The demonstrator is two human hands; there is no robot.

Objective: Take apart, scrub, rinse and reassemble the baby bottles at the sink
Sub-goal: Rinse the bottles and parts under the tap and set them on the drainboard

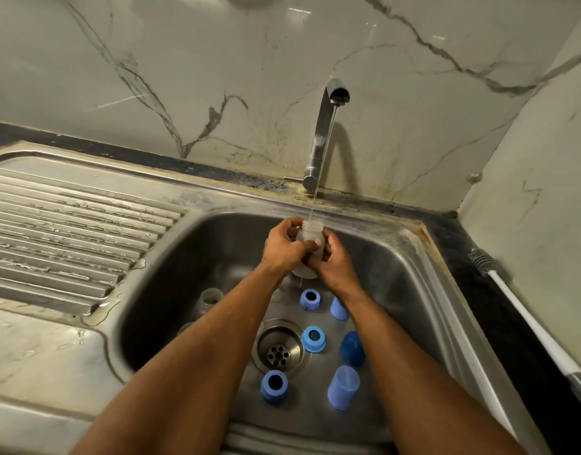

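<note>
While water runs, hands point(307, 251) gripping bottle point(312, 229)

We see both hands, left point(287, 246) and right point(331, 261), gripping a clear bottle point(310, 233) under the tap point(322, 133) stream; blue collars point(313, 338) and caps point(343, 392) lie round the drain point(278, 351); a brush point(532, 323) rests on the counter

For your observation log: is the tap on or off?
On. A thin stream falls from the tap into the open bottle held by both hands.
</note>
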